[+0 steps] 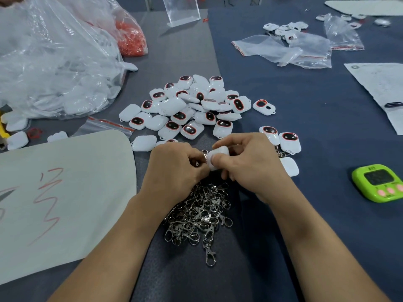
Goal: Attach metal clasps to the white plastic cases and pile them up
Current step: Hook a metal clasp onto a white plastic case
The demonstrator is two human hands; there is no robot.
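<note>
My right hand grips a white plastic case between thumb and fingers. My left hand pinches a metal clasp against the case's left edge; most of the clasp is hidden by my fingers. Below my hands lies a heap of loose metal clasps. Beyond my hands sits a pile of white cases with red-rimmed dark windows. Three cases lie just right of my right hand, with clasps showing beside them.
A large clear bag of white cases fills the left. A white sheet with red marks lies at the near left. A green timer stands at right. Small plastic bags, more cases and a paper sheet lie further back.
</note>
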